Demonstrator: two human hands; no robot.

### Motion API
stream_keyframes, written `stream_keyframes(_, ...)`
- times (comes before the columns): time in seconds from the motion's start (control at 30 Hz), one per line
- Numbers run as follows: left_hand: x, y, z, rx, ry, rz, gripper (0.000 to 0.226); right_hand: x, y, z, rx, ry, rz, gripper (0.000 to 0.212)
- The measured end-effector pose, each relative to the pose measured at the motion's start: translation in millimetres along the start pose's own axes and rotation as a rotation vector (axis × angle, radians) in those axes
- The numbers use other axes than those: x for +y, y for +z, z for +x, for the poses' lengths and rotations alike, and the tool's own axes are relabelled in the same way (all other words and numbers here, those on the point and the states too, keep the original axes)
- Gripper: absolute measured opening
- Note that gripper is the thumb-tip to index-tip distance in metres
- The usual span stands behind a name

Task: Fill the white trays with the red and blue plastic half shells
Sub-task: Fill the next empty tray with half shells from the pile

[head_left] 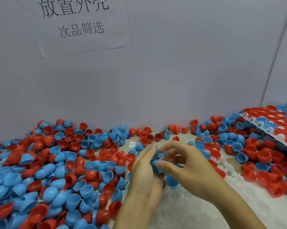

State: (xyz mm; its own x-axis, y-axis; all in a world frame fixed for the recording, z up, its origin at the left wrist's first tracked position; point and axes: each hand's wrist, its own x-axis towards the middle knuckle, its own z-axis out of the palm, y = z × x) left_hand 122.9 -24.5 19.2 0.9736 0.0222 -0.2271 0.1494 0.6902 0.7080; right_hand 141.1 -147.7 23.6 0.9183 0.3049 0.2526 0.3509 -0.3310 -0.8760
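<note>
Grey partition wall (172, 71) behind table, left hand (143, 176) and right hand (189, 164) both gripping blue half shell (156, 166), above white tray (189, 210) among loose shells (56, 171).

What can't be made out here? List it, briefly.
Head view only:
- White tray in front: both hands cover its far rows, and the bottom edge cuts it off.
- Blue shells between the left hand and right hand: fingers hide how many are held.
- Filled tray at right: cut off by the right edge.
- Paper sign on the wall: top cut off.
</note>
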Motion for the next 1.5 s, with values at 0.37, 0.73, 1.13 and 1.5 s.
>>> stream_keyframes(0.37,-4,-5,9,0.134,0.111,0.132,0.028,1,-14,-3,-0.111,0.116,0.297,0.021)
stream_keyframes(0.73,-7,-8,12,0.169,0.107,0.229,0.017,2,-11,-1,-0.019,0.088,0.137,0.03)
stream_keyframes(1.13,9,-17,4,-0.062,0.003,0.404,0.041,8,-32,-1,0.104,0.148,0.328,0.035)
stream_keyframes(1.5,1,-17,8,0.047,0.115,0.509,0.01,9,-25,4,0.204,0.139,0.115,0.024)
